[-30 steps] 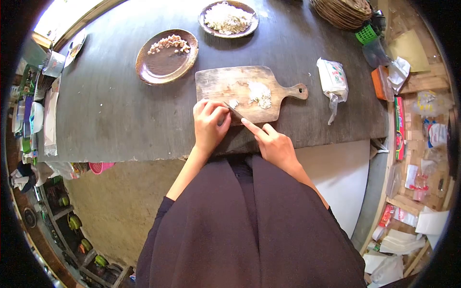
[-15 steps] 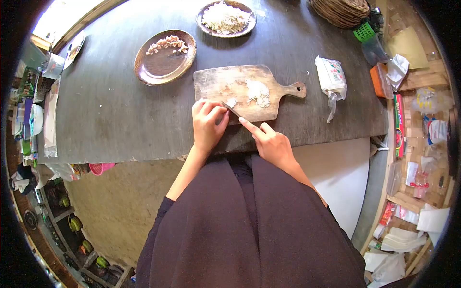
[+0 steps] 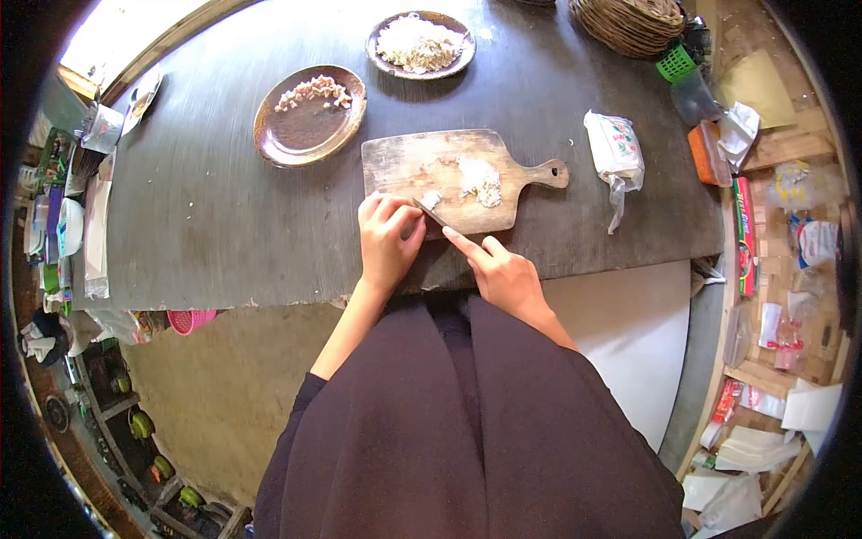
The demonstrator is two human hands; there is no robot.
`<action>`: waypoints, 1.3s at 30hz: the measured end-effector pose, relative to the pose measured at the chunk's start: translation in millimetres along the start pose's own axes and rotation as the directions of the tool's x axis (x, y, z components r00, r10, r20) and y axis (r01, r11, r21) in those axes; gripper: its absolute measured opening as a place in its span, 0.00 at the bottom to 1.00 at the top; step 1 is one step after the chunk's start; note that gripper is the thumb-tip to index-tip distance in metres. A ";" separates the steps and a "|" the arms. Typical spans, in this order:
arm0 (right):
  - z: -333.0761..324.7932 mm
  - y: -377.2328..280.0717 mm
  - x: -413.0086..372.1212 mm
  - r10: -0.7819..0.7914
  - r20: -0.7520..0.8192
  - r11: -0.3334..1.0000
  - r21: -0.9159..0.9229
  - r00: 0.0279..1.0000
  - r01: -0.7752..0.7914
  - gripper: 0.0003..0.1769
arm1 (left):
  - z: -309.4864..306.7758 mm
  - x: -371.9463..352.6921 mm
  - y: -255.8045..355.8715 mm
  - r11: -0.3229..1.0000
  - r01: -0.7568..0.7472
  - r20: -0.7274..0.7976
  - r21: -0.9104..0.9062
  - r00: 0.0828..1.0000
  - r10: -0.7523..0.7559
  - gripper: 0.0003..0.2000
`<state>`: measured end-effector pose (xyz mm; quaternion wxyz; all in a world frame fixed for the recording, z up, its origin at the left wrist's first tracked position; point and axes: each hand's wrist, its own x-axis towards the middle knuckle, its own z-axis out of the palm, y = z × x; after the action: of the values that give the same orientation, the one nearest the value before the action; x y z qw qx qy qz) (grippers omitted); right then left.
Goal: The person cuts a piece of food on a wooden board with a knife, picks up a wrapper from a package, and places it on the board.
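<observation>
A wooden cutting board (image 3: 404, 154) lies near the table's front edge, its handle to the right. My right hand (image 3: 510, 280) is closed around a knife (image 3: 433, 214), index finger stretched along the blade's back. The blade points up and left over the board's front edge. My left hand (image 3: 390, 241) rests at the board's front left corner, fingers curled beside the knife tip; whatever they hold is hidden. Finely chopped white pieces (image 3: 480, 182) form a pile on the board, and a smaller white bit (image 3: 431, 199) sits just past the blade.
On the dark table (image 3: 206, 234) stand a brown plate (image 3: 305, 135) with pinkish chopped pieces and another plate (image 3: 382, 63) heaped with pale shreds. A white plastic packet (image 3: 615, 148) lies right of the board. Woven plates (image 3: 628, 27) are stacked at the back right.
The view has shifted slightly, so the table things appear a little lower. Both hands keep nearly the same place and grip at the board.
</observation>
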<state>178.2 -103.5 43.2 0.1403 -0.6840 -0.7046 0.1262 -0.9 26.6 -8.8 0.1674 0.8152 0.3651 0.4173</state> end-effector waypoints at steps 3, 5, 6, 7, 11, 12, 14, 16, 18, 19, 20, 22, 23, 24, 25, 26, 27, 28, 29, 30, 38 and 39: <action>-4.5 -3.2 0.7 -0.006 -0.014 1.000 0.004 1.000 0.006 0.41 | -1.5 0.6 0.2 1.000 0.004 0.008 -0.012 1.000 -0.004 0.08; -7.7 -2.8 -2.1 -0.013 0.026 1.000 0.029 1.000 0.012 0.41 | -1.7 -0.2 -1.5 1.000 0.003 0.008 -0.001 1.000 -0.003 0.07; -9.0 -3.0 -3.0 -0.012 0.027 1.000 0.027 1.000 0.011 0.41 | -0.6 -0.9 -1.6 1.000 0.002 0.010 0.005 1.000 -0.002 0.07; -9.9 -3.3 -3.3 -0.005 0.023 1.000 0.027 1.000 0.004 0.41 | 0.0 -0.5 -1.2 1.000 0.003 0.009 0.004 1.000 -0.003 0.07; -9.1 -2.5 -2.5 0.002 0.035 1.000 0.024 0.999 -0.002 0.41 | -1.2 0.5 -0.5 1.000 0.012 0.005 -0.003 1.000 -0.012 0.07; -8.1 -2.1 -2.3 0.005 0.037 1.000 0.025 0.999 -0.006 0.41 | -1.5 0.2 0.5 1.000 0.013 0.005 -0.001 1.000 -0.013 0.07; -5.8 -0.5 -0.8 -0.009 0.006 1.000 0.020 1.000 0.009 0.41 | -1.9 0.1 1.8 1.000 0.016 0.001 -0.006 1.000 -0.016 0.07; -2.5 0.3 1.3 -0.009 -0.002 1.000 0.014 1.000 0.009 0.41 | -0.8 0.2 1.5 1.000 0.014 -0.008 -0.013 1.000 -0.014 0.07; -2.7 0.3 1.2 -0.015 -0.011 1.000 0.013 1.000 0.015 0.41 | -0.3 -0.5 -0.5 1.000 0.002 -0.007 -0.012 1.000 -0.002 0.07; -4.4 0.0 0.9 -0.014 0.002 1.000 0.007 1.000 0.014 0.41 | -0.5 -0.1 -1.0 1.000 0.001 -0.009 -0.009 1.000 -0.001 0.07; -5.6 -0.6 0.8 -0.015 0.017 1.000 0.002 1.000 0.015 0.41 | -0.8 -0.2 -1.6 1.000 -0.002 -0.001 -0.005 1.000 0.002 0.07; -7.3 -2.0 -1.0 -0.011 0.027 1.000 0.004 1.000 0.011 0.41 | -1.4 -1.1 -1.0 1.000 -0.001 0.010 -0.002 1.000 0.001 0.07; -8.2 -2.2 -1.9 -0.004 0.034 1.000 0.002 0.999 0.004 0.41 | -1.6 -0.8 -0.4 1.000 -0.002 0.006 0.002 1.000 0.002 0.07; -9.0 -2.1 -2.5 -0.004 0.037 1.000 0.002 0.999 0.004 0.41 | -1.9 -0.2 0.4 1.000 -0.002 0.001 0.008 1.000 0.002 0.07; -9.5 -2.2 -3.0 -0.001 0.037 1.000 0.011 0.999 0.001 0.41 | -2.1 -0.2 1.0 1.000 0.001 0.001 0.008 1.000 -0.001 0.07; -9.3 -2.5 -2.8 0.002 0.037 1.000 0.020 0.999 -0.002 0.41 | -2.4 -0.1 1.3 1.000 0.004 0.000 0.016 1.000 -0.004 0.07; -9.1 -2.5 -2.4 0.002 0.039 1.000 0.021 0.999 -0.003 0.41 | -2.6 -0.1 1.5 1.000 0.006 0.000 0.022 1.000 -0.006 0.07; -8.9 -2.0 -1.6 -0.001 0.030 1.000 0.028 1.000 0.000 0.41 | -3.2 -0.3 1.9 1.000 0.007 0.001 0.021 1.000 -0.007 0.07; -8.9 -1.5 -0.9 -0.003 0.021 0.999 0.034 1.000 0.002 0.41 | -4.0 -0.6 2.6 1.000 0.007 0.008 0.030 1.000 -0.007 0.07; -8.1 -1.2 0.3 0.000 0.022 0.999 0.034 1.000 -0.001 0.41 | -4.3 -1.1 3.3 0.999 0.005 0.015 0.038 1.000 -0.005 0.06; -13.1 0.2 2.9 -0.001 0.052 0.998 0.071 0.999 -0.003 0.31 | -7.8 -6.3 11.8 0.994 0.005 -0.006 0.108 1.000 -0.004 0.06; -13.5 1.1 2.6 -0.001 0.054 0.998 0.070 0.999 -0.003 0.31 | -8.4 -6.8 12.8 0.993 0.005 0.001 0.114 1.000 -0.005 0.06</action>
<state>184.1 -101.0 55.3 0.1452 -0.6754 -0.7029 0.1692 -4.4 12.7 -0.2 0.1219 0.8227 0.3903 0.3948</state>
